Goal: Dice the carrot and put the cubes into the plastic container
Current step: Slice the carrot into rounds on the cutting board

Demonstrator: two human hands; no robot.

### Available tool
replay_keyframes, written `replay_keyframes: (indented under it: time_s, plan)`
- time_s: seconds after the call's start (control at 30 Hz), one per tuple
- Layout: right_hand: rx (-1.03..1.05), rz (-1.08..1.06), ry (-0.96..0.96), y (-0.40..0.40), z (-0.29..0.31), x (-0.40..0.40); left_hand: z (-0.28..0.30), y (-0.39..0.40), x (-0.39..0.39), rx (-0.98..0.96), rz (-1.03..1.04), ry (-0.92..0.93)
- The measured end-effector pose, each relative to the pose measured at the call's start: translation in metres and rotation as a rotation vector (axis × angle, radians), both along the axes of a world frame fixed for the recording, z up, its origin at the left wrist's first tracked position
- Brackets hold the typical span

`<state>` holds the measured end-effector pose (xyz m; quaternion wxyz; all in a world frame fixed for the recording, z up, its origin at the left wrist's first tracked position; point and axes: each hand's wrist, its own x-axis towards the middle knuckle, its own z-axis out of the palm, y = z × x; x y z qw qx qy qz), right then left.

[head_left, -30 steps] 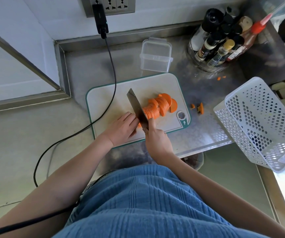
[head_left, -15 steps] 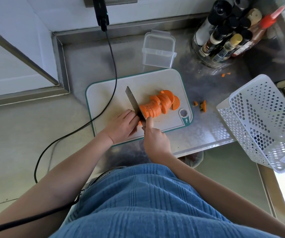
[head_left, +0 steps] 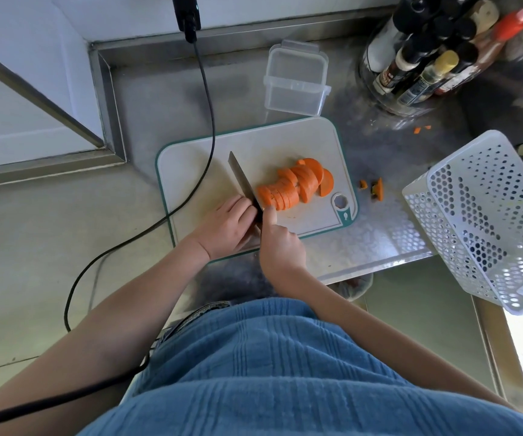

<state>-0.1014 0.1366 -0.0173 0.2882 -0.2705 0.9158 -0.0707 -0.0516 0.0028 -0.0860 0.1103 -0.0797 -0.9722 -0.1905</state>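
1. Right hand point(head_left: 280, 247) grips our knife point(head_left: 243, 184), index finger along the blade; left hand point(head_left: 227, 225) curls just beside it, holding what we can't tell.
2. Carrot point(head_left: 295, 185) is only slices on the board point(head_left: 191, 158), container point(head_left: 295, 78) empty behind.
3. Risk imo: left fingers point(head_left: 243, 204) touch the blade, so a slip = cut. Rounds could also roll off the surface point(head_left: 380, 247) w/ the strays point(head_left: 376, 188).

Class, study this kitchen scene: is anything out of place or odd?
Yes. Several carrot bits lie on the steel counter right of the cutting board, with more near the bottle rack. A black cable trails across the board's left corner, close to the knife.
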Motion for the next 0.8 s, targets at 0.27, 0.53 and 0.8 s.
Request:
replay_keyframes:
  time_s: [0.27, 0.53, 0.8]
  plan:
    - [-0.017, -0.003, 0.016, -0.005, -0.004, -0.005, 0.008, 0.001, 0.007, 0.008, 0.081, -0.063]
    - [-0.017, 0.041, 0.034, 0.014, 0.002, -0.023, 0.008, -0.006, 0.02, -0.043, 0.083, -0.074]
    - [-0.194, -0.02, 0.058, 0.018, 0.013, -0.019, 0.011, 0.012, 0.014, -0.026, 0.152, -0.068]
